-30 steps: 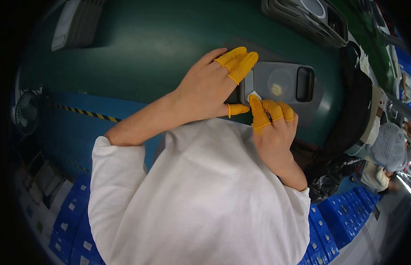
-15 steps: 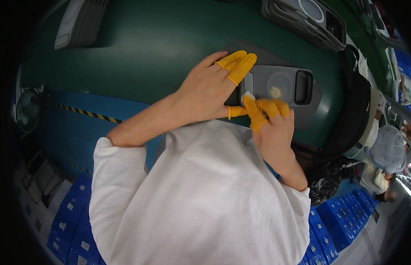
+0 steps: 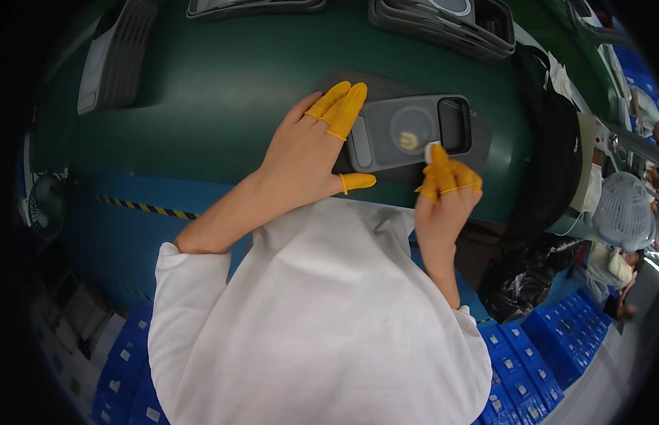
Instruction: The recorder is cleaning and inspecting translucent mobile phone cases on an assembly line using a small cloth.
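A grey phone case (image 3: pixel 379 117), with a pale ring on its back and a large camera cutout, lies on a dark grey mat (image 3: pixel 478 138). Yellow finger cots cover several fingertips of both hands. My left hand (image 3: pixel 301 145) steadies the case's left end, its fingers at the far corner and its thumb by the near corner. My right hand (image 3: pixel 446 188) pinches a small white pad (image 3: pixel 430 151) against the near edge of the case, beside the cutout. Its fingers hide part of the pad.
Stacked grey cases stand at the far left (image 3: pixel 113 60) and far right (image 3: pixel 450 32); another grey case (image 3: pixel 255 8) lies at the back edge. To the right are a black bag (image 3: pixel 560 163) and a fan (image 3: pixel 622 205). Blue bins (image 3: pixel 514 368) stand behind me.
My right hand has moved the white pad from the case's left end rightward along its near edge. My left hand stays at the case's left end. The whole view has shifted.
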A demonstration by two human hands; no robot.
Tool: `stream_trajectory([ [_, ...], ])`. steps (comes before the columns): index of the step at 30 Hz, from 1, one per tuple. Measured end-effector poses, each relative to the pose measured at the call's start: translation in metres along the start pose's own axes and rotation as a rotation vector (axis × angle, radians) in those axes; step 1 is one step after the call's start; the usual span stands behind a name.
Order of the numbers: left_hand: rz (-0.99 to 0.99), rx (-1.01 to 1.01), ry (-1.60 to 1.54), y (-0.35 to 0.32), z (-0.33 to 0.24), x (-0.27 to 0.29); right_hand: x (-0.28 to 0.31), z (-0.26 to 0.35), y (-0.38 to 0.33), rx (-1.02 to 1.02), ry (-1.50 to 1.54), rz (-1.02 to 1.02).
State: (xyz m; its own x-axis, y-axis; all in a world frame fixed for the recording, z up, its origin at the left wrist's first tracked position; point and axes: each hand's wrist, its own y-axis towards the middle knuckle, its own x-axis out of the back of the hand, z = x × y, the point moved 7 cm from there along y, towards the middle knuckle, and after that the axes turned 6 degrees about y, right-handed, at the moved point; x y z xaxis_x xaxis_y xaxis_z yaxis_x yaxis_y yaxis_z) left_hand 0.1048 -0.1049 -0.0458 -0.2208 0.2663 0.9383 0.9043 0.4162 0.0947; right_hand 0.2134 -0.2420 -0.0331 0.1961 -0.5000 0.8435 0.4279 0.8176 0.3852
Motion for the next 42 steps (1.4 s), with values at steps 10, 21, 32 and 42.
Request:
stream_trajectory([
  [10, -0.169, 0.018, -0.170, -0.005, 0.007, 0.028, 0.010, 0.029, -0.010, 0.159, 0.611, 0.150],
  [21, -1.130, 0.838, 0.184, -0.128, 0.183, 0.172, 0.031, -0.048, 0.003, -0.301, 0.582, -0.197],
  [32, -0.841, 1.046, 0.185, -0.145, 0.235, 0.156, 0.031, -0.058, 0.010, -0.273, 0.413, -0.185],
  [42, -0.638, 1.102, 0.188, -0.146, 0.246, 0.169, 0.044, -0.079, 0.007, -0.390, 0.395, -0.248],
])
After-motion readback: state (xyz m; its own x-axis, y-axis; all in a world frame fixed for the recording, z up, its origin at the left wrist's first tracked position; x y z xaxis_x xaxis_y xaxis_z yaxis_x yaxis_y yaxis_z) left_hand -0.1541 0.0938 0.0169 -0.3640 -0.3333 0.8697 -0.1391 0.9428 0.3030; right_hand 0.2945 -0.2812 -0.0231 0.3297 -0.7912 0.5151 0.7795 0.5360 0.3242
